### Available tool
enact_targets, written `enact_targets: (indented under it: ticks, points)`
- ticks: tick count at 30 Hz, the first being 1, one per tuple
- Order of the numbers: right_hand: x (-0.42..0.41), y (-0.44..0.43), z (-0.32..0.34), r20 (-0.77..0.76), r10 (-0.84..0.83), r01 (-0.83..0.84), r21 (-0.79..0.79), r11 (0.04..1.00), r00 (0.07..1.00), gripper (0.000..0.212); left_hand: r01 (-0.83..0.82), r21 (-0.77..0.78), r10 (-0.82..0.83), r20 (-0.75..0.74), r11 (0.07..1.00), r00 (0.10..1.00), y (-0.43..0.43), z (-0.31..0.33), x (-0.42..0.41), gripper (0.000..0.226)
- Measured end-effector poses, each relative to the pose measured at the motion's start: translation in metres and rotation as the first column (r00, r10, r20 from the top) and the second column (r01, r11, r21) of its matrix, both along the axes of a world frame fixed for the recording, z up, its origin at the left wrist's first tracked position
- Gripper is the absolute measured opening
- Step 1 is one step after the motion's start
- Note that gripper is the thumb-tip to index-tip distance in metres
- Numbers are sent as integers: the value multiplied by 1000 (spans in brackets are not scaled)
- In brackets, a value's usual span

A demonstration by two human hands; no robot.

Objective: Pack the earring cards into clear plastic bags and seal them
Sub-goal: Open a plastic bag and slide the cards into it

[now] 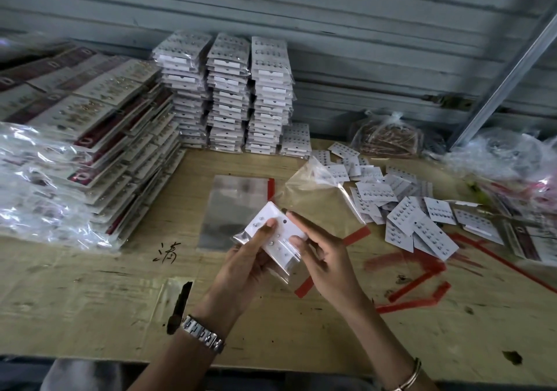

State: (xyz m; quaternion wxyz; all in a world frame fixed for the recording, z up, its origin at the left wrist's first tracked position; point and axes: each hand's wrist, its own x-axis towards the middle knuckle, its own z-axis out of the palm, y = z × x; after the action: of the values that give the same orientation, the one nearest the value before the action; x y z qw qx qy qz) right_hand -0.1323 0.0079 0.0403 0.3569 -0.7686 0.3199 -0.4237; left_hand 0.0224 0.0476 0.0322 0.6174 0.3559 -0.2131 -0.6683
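Fingers (306, 222) of the right hand (327, 255) lie along the upper right edge of the earring card (281, 225), and its thumb pinches the clear bag (281, 265) against them from the front. From my distant seat I see the left hand (250, 258) gripping the same card from below, with its thumb pressed on the card's face among the small studs. The card is tilted in the air over the table (120, 300), just in front of the flat pile of empty bags (232, 210) and well apart from the loose cards (407, 210) on the right.

The bag covers the lower part of the card. I cannot tell whether the upper end is already inside, nor where the sealing flap is.

I judge three dangers here:

- **Tearing:** the studs stand up from the card, so a fast push may catch the thin plastic at the mouth and tear it.
- **Bad seal:** if the card is not fully down when the flap is folded, the sticky strip can grab the card itself or a wrinkle — then the seal is crooked and hard to open again.
- **Bent card:** the left thumb presses near the middle, and too much force may bend the card or loosen a stud.
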Motion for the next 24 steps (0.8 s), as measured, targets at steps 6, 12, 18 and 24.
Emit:
enact_targets:
  ticks: [6,12,18,24]
  points:
    - [1,6,2,-33,56,-57,-32,998,998,48,76,-12,-77,-20,997,997,2,5,3,28]
    - [-10,4,2,-271,192,-198,5,980,943,59,82,38,-82,0,996,997,5,0,5,26]
    - [-14,-7,5,-292,132,-172,-118,978,947,70,70,84,-66,-51,994,997,4,-1,1,33]
    - [-15,-7,2,-156,161,-172,-60,983,974,69,145,28,-142,-87,989,986,8,3,3,28]
